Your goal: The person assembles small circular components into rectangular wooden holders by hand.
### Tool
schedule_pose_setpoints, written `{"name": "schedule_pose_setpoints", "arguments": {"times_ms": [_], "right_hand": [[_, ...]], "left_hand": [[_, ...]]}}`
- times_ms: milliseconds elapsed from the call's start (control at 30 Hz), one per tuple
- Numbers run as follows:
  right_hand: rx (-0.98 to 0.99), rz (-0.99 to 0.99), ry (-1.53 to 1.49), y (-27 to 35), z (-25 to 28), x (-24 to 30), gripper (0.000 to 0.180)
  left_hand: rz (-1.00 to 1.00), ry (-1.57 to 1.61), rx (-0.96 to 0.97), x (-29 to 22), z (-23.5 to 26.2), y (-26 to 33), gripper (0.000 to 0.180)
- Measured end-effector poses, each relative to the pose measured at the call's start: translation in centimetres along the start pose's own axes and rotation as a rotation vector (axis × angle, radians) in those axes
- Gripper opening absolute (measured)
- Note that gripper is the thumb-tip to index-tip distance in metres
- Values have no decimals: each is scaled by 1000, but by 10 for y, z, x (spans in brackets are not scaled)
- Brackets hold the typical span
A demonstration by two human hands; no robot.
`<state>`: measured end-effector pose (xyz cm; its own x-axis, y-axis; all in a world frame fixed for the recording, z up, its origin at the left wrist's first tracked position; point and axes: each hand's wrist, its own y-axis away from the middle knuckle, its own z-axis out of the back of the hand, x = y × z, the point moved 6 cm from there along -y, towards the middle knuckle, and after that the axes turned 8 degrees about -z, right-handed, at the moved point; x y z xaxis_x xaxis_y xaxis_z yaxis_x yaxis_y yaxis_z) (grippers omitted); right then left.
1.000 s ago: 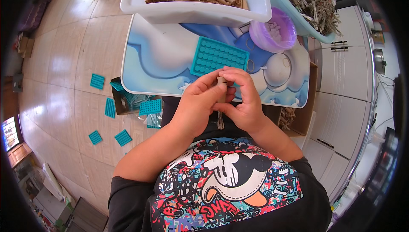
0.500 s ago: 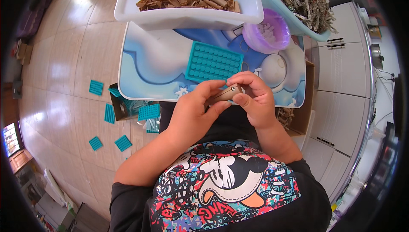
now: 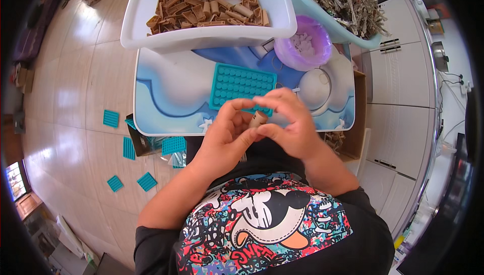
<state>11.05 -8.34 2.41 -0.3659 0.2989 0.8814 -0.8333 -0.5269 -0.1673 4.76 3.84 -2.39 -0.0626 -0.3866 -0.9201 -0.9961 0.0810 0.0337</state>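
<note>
A small brown cylindrical plastic piece [image 3: 258, 119] is held upright, slightly tilted, between my two hands. My left hand [image 3: 225, 131] closes on it, thumb and curled fingers at its lower left side. My right hand [image 3: 291, 122] is at its other side, thumb tip by the piece's base. Its fingers are spread above the piece, apart from the thumb and slightly blurred. Just beyond my fingers lies a teal tray [image 3: 243, 86] with rows of round cups, its near right part hidden by my hands.
A white bin [image 3: 212, 38] of brown plastic pieces stands at the table's far side. Right of it are a purple-lined tub [image 3: 312, 63] with whitish bits and a pale teal basin [image 3: 322, 17] of greyish scraps. Teal trays [image 3: 146, 181] lie on the floor at left, near a cardboard box [image 3: 138, 141].
The brown piece has turned from lying slanted to standing nearly upright. My right fingers have lifted and spread from it. The table and its contents sit lower and further left in view.
</note>
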Motion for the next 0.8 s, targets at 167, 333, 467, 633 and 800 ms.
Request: {"name": "schedule_pose_setpoints", "arguments": {"times_ms": [167, 333, 467, 633, 800], "right_hand": [[-226, -63, 482, -53, 70, -9, 17], [60, -140, 947, -110, 78, -60, 16], [216, -314, 1022, -126, 68, -96, 18], [178, -270, 992, -119, 70, -70, 17], [-114, -288, 546, -98, 89, -43, 10]], "left_hand": [[161, 213, 52, 8, -1, -1, 46], [320, 326, -55, 16, -3, -6, 37], [377, 436, -91, 20, -2, -4, 34], [379, 480, -144, 24, 1, -1, 35], [398, 557, -189, 27, 3, 0, 33]]}}
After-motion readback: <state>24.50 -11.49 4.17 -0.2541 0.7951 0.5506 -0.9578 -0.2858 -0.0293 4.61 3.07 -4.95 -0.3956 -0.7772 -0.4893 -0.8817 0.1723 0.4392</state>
